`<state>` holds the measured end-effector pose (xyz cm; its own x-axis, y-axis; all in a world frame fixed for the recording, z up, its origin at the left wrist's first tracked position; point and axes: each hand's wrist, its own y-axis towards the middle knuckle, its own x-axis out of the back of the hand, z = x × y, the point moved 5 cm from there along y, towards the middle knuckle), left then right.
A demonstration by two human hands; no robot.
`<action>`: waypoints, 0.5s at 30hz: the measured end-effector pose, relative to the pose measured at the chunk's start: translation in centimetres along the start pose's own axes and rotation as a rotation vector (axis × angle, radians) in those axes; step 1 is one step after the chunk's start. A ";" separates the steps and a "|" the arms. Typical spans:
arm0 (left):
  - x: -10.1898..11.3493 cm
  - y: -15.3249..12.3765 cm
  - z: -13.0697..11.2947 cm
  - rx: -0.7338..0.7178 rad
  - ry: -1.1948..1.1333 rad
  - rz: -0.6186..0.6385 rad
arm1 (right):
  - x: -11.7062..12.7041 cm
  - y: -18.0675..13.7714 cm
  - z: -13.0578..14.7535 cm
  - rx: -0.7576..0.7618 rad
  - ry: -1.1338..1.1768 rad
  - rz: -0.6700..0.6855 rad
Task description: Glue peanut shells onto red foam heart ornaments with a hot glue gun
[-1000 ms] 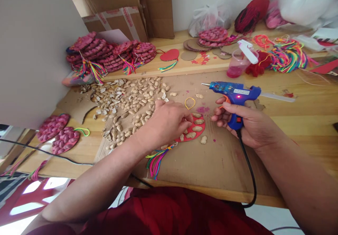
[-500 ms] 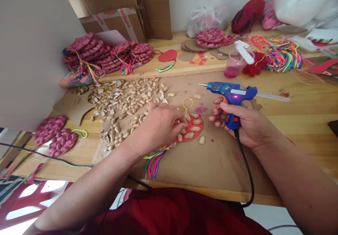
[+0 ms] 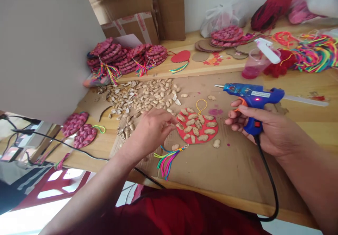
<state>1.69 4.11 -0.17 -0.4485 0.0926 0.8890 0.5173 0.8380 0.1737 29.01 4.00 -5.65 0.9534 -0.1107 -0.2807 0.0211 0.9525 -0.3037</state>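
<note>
My right hand [image 3: 266, 126] is wrapped round a blue hot glue gun [image 3: 255, 99], with fingers at its orange trigger. The metal nozzle points left, and a red light glows on the body. My left hand [image 3: 154, 131] is beside the left edge of a red disc [image 3: 182, 138], fingers loosely bent, thumb a little apart, nothing visible between them. Several peanuts [image 3: 202, 137] lie spread over the disc. It has a yellow loop [image 3: 201, 105] at the top and a multicoloured tassel [image 3: 167, 161] at lower left. A heap of peanuts [image 3: 150, 92] lies beyond my left hand.
Cardboard [image 3: 211, 171] covers the middle of the wooden table. Finished pink discs [image 3: 124, 57] are stacked at the back left; two more discs [image 3: 84, 135] lie at left. A cup of pink liquid [image 3: 253, 66] stands behind the glue gun. The gun's black cord [image 3: 273, 189] hangs over the front edge.
My left hand has moved left off the middle of the red disc, uncovering its peanuts. My right hand still holds the glue gun above the cardboard. The whole view has shifted to the left.
</note>
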 end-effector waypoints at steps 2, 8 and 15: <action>-0.2 0.1 0.4 -0.067 -0.031 -0.003 | 0.2 0.1 -0.1 -0.004 -0.009 -0.016; -1.2 0.5 0.6 -0.140 -0.019 0.023 | 0.0 0.2 0.0 -0.014 0.004 -0.041; -1.4 0.7 0.5 -0.162 -0.054 0.041 | -0.2 0.1 0.0 -0.039 0.014 -0.043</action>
<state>2.29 4.81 -1.51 -0.4604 0.1575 0.8737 0.6452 0.7354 0.2074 28.78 4.11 -5.65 0.9474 -0.1557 -0.2795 0.0500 0.9349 -0.3512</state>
